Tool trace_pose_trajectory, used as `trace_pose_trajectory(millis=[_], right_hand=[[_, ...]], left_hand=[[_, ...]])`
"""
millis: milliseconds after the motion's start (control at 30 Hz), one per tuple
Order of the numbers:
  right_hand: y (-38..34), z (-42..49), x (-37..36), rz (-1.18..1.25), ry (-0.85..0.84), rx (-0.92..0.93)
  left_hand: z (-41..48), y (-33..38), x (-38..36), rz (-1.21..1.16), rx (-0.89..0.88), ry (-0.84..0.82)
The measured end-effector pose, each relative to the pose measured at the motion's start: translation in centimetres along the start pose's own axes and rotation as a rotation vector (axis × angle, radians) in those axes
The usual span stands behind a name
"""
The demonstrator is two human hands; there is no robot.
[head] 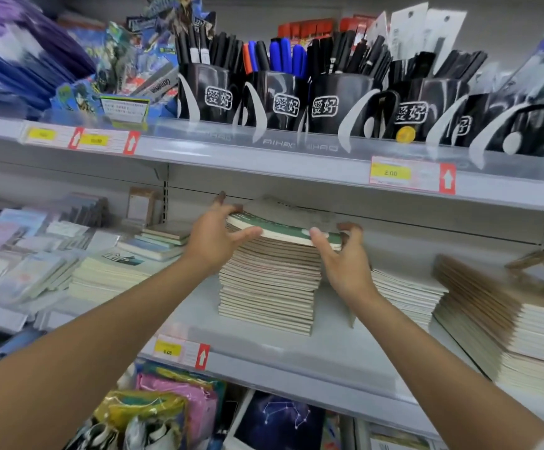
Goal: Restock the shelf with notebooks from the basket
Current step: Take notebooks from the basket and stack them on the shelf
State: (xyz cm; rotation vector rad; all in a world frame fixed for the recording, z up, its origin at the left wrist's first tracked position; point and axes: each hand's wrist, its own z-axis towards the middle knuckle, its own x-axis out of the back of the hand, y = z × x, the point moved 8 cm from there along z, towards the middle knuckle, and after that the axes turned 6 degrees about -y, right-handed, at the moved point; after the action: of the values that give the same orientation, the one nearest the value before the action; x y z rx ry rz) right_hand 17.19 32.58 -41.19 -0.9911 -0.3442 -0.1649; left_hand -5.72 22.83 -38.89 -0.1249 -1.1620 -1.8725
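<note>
A tall stack of thin notebooks (269, 287) stands on the middle shelf (264, 349). On top lies a green-edged notebook with a grey cover (283, 219). My left hand (214, 238) grips its left end, thumb along the front edge and fingers over the top. At its right end my right hand (342, 258) holds it the same way, thumb on the front edge and fingers curled over the far corner. The basket is not in view.
More notebook stacks (403, 293) and a brown-covered pile (504, 323) sit to the right, small pads (108, 267) to the left. Black pen cups (280, 102) line the shelf above, close over the stack. Packaged goods (167, 407) fill the shelf below.
</note>
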Motion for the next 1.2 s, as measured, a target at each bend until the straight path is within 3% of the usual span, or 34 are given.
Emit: trace_pose_trajectory(millis=[167,567,900,1033,1100,1200], right_hand=[[0.8,2.2,-0.9,-0.109,-0.064,0.048],[2.3,4.6,-0.7,-0.164,0.002,0.083],[2.5,4.1,-1.4,-0.037,-0.004,-0.013],[2.7,3.3,-2.9,0.153,-0.02,-0.094],[3.2,2.6,-3.3,0.249,0.013,-0.172],[3.5,0.3,-3.6,0.134,0.121,-0.19]], left_hand=[[2.9,-2.6,-1.2,-0.12,0.064,0.011],[5.2,-4.7,-2.9,-0.188,0.111,0.117],[4.9,-4.1,-2.5,-0.065,0.146,0.107],[3.3,-4.4,-3.1,-0.014,0.129,0.046],[2.1,-6.1,-2.9,-0.053,0.195,0.011],[-1.1,-9.3,-0.8,-0.151,0.304,0.092]])
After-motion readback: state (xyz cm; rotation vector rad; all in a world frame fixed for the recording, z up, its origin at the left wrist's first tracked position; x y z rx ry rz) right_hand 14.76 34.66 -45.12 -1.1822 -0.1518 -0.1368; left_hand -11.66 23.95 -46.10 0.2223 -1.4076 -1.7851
